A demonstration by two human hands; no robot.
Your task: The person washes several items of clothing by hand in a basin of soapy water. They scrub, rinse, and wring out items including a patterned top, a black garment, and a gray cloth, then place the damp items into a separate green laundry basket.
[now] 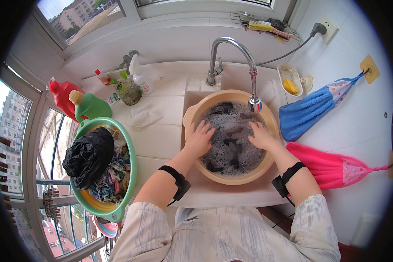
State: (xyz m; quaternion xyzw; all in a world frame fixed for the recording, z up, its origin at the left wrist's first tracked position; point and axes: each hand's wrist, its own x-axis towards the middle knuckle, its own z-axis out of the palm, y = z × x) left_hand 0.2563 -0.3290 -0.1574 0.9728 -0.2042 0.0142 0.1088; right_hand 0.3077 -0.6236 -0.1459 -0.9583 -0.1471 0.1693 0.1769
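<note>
A peach plastic basin (pixel 201 170) sits in the white sink (pixel 199 95), filled with sudsy grey water (pixel 222 131). Dark cloth (pixel 235 150) lies partly submerged in it, with a reddish-brown piece (pixel 234 131) near the middle. My left hand (pixel 199 139) is spread over the basin's left side, fingers apart at the foam. On the opposite side my right hand (pixel 261 136) hangs over the water, its fingers also apart. Neither hand holds anything. The chrome gooseneck faucet (pixel 231 40) arches over the basin, its spout ending above the far part of the water.
Left stands a green-rimmed basket (pixel 133 163) of clothes (pixel 90 157). Behind it are green (pixel 93 106) and red (pixel 65 91) bottles, a plant jar (pixel 129 93) and a spray bottle (pixel 140 78). Blue (pixel 304 109) and pink (pixel 321 167) towels and a soap dish (pixel 290 77) hang right.
</note>
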